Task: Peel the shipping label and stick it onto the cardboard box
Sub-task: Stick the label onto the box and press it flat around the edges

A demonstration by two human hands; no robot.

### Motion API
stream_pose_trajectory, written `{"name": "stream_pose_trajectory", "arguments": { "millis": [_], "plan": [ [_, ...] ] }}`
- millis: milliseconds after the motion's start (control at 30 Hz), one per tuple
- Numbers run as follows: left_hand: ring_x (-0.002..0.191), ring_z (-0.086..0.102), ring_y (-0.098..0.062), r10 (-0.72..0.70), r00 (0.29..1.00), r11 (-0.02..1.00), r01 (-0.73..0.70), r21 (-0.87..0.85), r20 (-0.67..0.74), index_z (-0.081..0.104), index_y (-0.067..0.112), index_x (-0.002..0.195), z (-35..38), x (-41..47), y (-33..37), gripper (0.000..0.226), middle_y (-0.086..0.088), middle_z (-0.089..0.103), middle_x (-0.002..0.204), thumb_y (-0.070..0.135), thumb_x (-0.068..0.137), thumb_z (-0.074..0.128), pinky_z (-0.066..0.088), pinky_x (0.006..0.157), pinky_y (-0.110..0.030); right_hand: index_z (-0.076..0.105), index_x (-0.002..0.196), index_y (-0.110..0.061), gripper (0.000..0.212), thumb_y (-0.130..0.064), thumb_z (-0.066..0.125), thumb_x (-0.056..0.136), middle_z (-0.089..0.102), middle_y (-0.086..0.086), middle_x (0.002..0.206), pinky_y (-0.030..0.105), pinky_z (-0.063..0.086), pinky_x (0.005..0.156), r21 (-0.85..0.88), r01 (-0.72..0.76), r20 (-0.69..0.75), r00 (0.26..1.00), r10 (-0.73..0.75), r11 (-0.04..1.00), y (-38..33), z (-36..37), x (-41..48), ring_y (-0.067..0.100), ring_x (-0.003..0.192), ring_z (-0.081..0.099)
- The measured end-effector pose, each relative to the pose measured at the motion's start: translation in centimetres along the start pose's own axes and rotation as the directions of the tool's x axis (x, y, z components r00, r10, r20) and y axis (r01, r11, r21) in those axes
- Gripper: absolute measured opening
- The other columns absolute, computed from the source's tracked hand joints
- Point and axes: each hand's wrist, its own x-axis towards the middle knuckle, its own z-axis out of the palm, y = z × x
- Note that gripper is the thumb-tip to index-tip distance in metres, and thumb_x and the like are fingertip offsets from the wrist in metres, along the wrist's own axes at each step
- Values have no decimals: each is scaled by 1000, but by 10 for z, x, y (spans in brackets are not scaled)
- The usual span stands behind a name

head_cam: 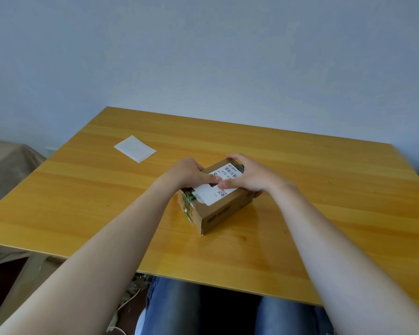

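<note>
A small brown cardboard box (224,211) sits on the wooden table (300,213), near its middle. A white shipping label (213,193) with barcode and QR code lies on the box's top face. My left hand (191,174) rests at the box's left side, its thumb pressing down on the label. My right hand (248,175) covers the box's right and far part, thumb pressing the label beside the left thumb. The label's near corner overhangs slightly toward the box's left edge. Part of the label is hidden under both hands.
A white backing sheet (135,149) lies flat on the table at the far left. A grey wall stands behind the table. A cloth-covered seat (5,170) is left of the table. My knees in jeans show below the near edge.
</note>
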Motion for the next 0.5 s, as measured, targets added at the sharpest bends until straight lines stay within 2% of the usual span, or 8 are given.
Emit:
{"name": "stream_pose_trajectory", "arguments": {
  "millis": [100, 167, 233, 333, 500],
  "plan": [
    [70, 62, -22, -27, 999, 1000, 27, -15, -30, 82, 8, 97, 4, 4, -1, 58, -6, 75, 85, 63, 79, 78, 43, 65, -34, 28, 164, -45, 107, -57, 89, 77, 46, -9, 157, 23, 46, 70, 1, 24, -7, 1000, -24, 1000, 1, -1, 6, 21, 130, 54],
    [67, 55, -22, -44, 996, 999, 43, -14, -81, 78, 12, 85, 8, 8, -2, 56, -3, 65, 76, 67, 79, 75, 37, 62, -34, 39, 161, -41, 100, -59, 88, 76, 50, -9, 149, 27, 46, 83, 30, 32, -62, 998, -30, 999, 2, 1, 12, 19, 136, 53],
    [64, 50, -23, -56, 991, 998, 56, -8, -125, 68, 19, 76, 11, 13, -2, 52, -1, 59, 72, 72, 77, 72, 33, 60, -34, 49, 154, -40, 91, -59, 89, 75, 53, -12, 127, 30, 45, 87, 60, 30, -109, 994, -23, 998, 4, 2, 16, 20, 124, 58],
    [57, 50, -23, -80, 984, 997, 83, 9, -160, 60, 16, 69, 11, 19, -1, 62, 0, 58, 66, 77, 74, 69, 32, 56, -32, 56, 146, -38, 80, -58, 88, 76, 50, -20, 97, 29, 43, 70, 72, 31, -121, 992, -22, 997, 5, 1, 22, 17, 100, 60],
    [52, 45, -19, -103, 973, 991, 119, 67, -205, 44, 17, 62, 6, 27, 7, 66, 3, 49, 60, 79, 73, 67, 28, 52, -29, 57, 133, -34, 66, -62, 83, 80, 55, -15, 90, 31, 42, 65, 55, 17, -135, 991, -9, 998, 4, 0, 31, 12, 81, 61]
  ]
}}
